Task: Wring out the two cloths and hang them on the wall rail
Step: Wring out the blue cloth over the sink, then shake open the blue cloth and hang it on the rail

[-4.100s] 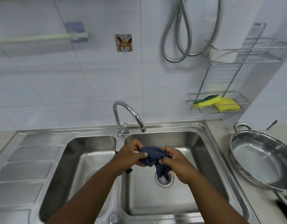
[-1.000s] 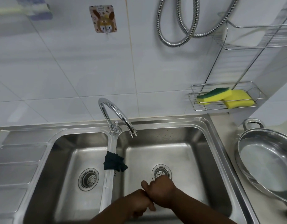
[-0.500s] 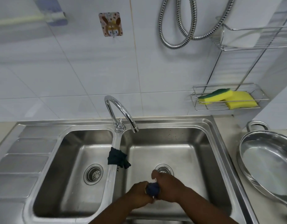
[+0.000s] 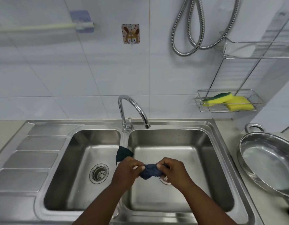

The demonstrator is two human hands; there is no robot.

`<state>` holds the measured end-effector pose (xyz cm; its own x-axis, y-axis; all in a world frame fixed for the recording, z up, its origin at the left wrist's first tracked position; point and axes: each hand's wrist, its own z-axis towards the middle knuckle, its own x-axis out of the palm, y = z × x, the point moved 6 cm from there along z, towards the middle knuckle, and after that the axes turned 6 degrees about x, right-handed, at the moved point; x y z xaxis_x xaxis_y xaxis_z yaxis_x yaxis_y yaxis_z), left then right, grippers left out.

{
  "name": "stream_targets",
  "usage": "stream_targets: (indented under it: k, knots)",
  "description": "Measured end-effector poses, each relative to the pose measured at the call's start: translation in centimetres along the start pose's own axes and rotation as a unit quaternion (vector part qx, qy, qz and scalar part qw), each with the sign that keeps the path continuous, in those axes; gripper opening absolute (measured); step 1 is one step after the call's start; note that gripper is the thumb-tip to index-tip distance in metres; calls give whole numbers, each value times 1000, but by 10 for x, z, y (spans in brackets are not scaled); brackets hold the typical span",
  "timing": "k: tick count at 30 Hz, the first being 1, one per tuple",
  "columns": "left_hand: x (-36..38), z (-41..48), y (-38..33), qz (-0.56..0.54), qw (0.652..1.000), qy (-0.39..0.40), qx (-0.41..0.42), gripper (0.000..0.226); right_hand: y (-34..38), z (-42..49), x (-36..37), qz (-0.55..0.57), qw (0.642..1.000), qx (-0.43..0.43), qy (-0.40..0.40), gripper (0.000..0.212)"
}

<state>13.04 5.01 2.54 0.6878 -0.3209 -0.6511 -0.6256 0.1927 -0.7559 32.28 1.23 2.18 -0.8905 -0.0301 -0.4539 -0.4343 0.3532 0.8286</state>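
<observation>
A dark blue cloth [image 4: 150, 171] is twisted into a short roll between my two hands over the right sink basin. My left hand [image 4: 126, 172] grips its left end and my right hand [image 4: 174, 172] grips its right end. A second, dark green cloth [image 4: 123, 154] lies draped over the divider between the two basins, just behind my left hand. The pale wall rail [image 4: 43, 27] runs along the tiles at the upper left, with nothing hanging on it.
A curved tap [image 4: 132, 109] rises behind the double steel sink [image 4: 221, 159]. A wire rack holds yellow sponges [image 4: 228, 101] on the right wall. A large steel pan [image 4: 267, 163] sits on the counter at right. A rabbit hook [image 4: 130, 34] and shower hose [image 4: 197, 30] hang above.
My hands have risen from low in the basin and spread apart, and the blue cloth now shows stretched and twisted between them. The view has tilted up, showing the rail.
</observation>
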Motion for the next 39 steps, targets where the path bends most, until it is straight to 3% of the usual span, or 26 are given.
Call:
stream_targets:
  k: [2, 5, 9, 12, 14, 16, 20, 23, 26, 29, 32, 36, 39]
  knots:
    - [-17, -1, -6, 28, 999, 1, 42, 12, 13, -1, 3, -21, 999, -15, -40, 18]
    - [-51, -10, 4, -98, 993, -58, -5, 13, 26, -2, 3, -32, 996, 24, -78, 18]
    - [-83, -19, 27, -346, 931, -88, -75, 17, 38, -8, 15, 51, 994, 89, -28, 34]
    - [-103, -26, 29, -476, 870, -101, -80, 19, 56, -13, 34, 136, 985, 87, 54, 20]
    - [-122, -29, 32, -505, 854, -106, -66, 18, 69, -16, 51, 153, 981, 68, 99, 13]
    - [-143, -30, 35, -497, 861, -102, -38, 18, 84, -16, 63, 142, 985, 46, 89, 18]
    - [-180, -34, 44, -479, 875, -69, -9, 27, 118, -10, 70, 138, 990, -21, -4, 21]
    - [-206, -33, 59, -468, 881, -66, -9, 42, 143, -9, 79, 155, 986, -58, -8, 18]
    - [-222, -31, 75, -400, 914, -65, -26, 45, 167, -7, 87, 141, 987, -80, -16, 26]
    - [-242, -30, 84, -320, 943, -80, -34, 40, 188, -1, 87, 72, 989, -100, -85, 13]
    - [-262, -32, 88, -246, 965, -92, -25, 34, 209, 1, 93, 15, 985, -115, -126, 21]
    - [-283, -32, 91, -216, 973, -81, 5, 23, 231, -1, 109, -6, 985, -112, -127, 32]
    - [-301, -33, 87, -281, 953, -112, 17, 22, 232, 2, 118, 15, 994, -79, -69, 35]
